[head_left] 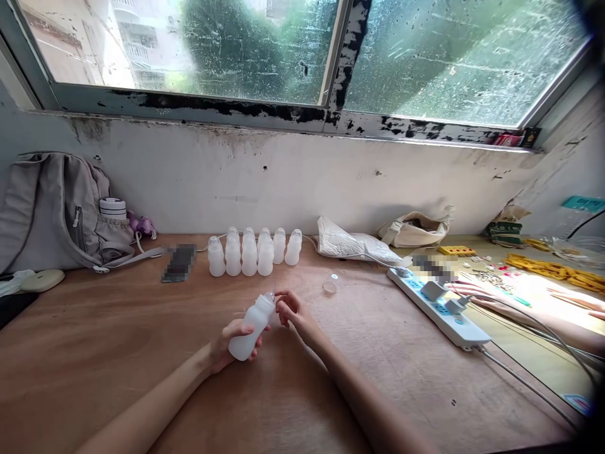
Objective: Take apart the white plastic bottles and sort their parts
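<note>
1. Left hand (225,343): wrapped around frosted baby bottle (249,333), which tilts toward right hand (297,312). Hold firm, don't squash wall.
2. Right hand: half-curled at clear teat (271,295); can't tell if pinching. Work square to neck.
3. Row of bottles (249,253) beyond hands: don't bump.
</note>
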A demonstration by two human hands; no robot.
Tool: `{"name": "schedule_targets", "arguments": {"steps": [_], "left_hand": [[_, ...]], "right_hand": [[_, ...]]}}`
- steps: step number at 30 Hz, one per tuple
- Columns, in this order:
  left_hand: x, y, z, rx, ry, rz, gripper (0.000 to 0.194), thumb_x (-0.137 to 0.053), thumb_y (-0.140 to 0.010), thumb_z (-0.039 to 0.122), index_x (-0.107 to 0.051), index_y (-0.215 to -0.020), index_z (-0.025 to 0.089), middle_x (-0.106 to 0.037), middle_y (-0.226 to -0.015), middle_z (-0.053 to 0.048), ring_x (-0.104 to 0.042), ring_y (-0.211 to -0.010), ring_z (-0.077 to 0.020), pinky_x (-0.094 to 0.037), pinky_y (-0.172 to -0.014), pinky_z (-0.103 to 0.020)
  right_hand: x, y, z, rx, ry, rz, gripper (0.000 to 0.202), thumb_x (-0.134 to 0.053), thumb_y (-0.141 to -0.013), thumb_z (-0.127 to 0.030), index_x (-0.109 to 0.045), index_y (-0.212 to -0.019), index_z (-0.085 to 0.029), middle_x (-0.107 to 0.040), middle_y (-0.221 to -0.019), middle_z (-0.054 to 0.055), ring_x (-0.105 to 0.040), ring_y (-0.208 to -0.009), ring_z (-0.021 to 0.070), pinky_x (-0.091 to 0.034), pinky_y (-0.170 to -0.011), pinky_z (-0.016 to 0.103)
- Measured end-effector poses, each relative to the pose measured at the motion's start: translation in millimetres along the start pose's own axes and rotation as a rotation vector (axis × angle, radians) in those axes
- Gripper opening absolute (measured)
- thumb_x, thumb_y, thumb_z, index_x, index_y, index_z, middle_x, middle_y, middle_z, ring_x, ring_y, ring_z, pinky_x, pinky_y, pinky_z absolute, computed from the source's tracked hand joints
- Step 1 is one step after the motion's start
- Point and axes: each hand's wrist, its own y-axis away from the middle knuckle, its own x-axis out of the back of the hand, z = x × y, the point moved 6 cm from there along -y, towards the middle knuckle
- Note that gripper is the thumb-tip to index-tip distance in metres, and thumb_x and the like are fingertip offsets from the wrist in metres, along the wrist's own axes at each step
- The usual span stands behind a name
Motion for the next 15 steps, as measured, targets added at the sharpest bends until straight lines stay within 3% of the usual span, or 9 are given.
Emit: {"name": "schedule_targets", "arguments": {"steps": [4,10,15], "left_hand": [[-2.0,-1,0,0.022,-0.020,-0.017,0.037,-0.052,-0.073,0.033,-0.057,-0.100,0.008,-0.055,-0.068,-0.006,-0.052,-0.053,-0.0114,-0.038,-0.048,-0.023],[2.9,-1,-1,0.044,0.027,0.040,0.038,-0.054,-0.072,0.035,-0.057,-0.098,0.008,-0.055,-0.069,-0.006,-0.051,-0.055,-0.0114,-0.038,-0.049,-0.023],[-0.6,-1,0,0.055,-0.049,0.044,0.035,-0.054,-0.073,0.035,-0.057,-0.097,0.009,-0.056,-0.071,-0.006,-0.052,-0.057,-0.0120,-0.039,-0.050,-0.022]], "right_hand": [[-13,1,4,-0.040,-0.008,-0.138,0.041,-0.060,-0.069,-0.045,-0.045,-0.099,-0.021,-0.052,-0.079,0.000,-0.048,-0.050,0.0077,-0.032,-0.035,0.017],[-3,-2,9,-0.091,-0.076,-0.113,0.039,-0.060,-0.071,-0.038,-0.045,-0.104,-0.022,-0.052,-0.079,0.000,-0.050,-0.053,0.0080,-0.035,-0.038,0.017],[-15,4,-6,-0.073,-0.210,-0.210,0.035,-0.059,-0.073,-0.038,-0.047,-0.101,-0.021,-0.053,-0.082,0.002,-0.054,-0.065,0.0122,-0.041,-0.046,0.020]]}}
